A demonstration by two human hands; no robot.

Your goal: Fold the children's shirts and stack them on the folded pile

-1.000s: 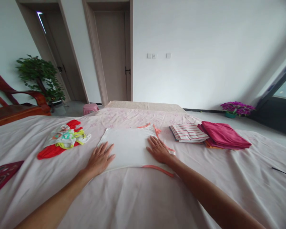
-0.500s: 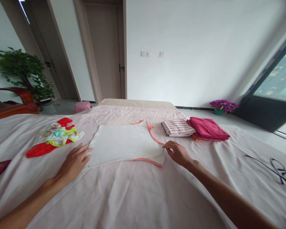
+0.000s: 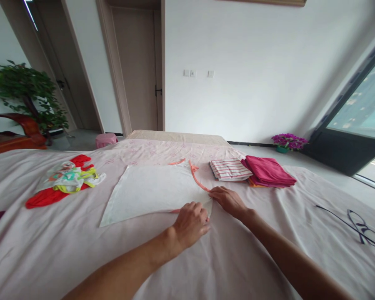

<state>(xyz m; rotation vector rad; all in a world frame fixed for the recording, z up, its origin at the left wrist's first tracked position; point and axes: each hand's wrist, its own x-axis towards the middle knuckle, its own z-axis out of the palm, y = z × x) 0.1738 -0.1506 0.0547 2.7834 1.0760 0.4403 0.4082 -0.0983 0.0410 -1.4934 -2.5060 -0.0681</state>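
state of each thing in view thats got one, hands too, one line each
White cloth garment with orange trim: spread nearly flat
Left hand: fingers bent at the garment's near edge, grip unclear
Right hand: pinching the garment's right end
Red, white and yellow clothes: crumpled
Red-striped white cloth: folded
Magenta cloth: folded
Black-framed glasses: one arm sticking out
Pale pink sheet: wrinkled
Brown middle door: looks shut
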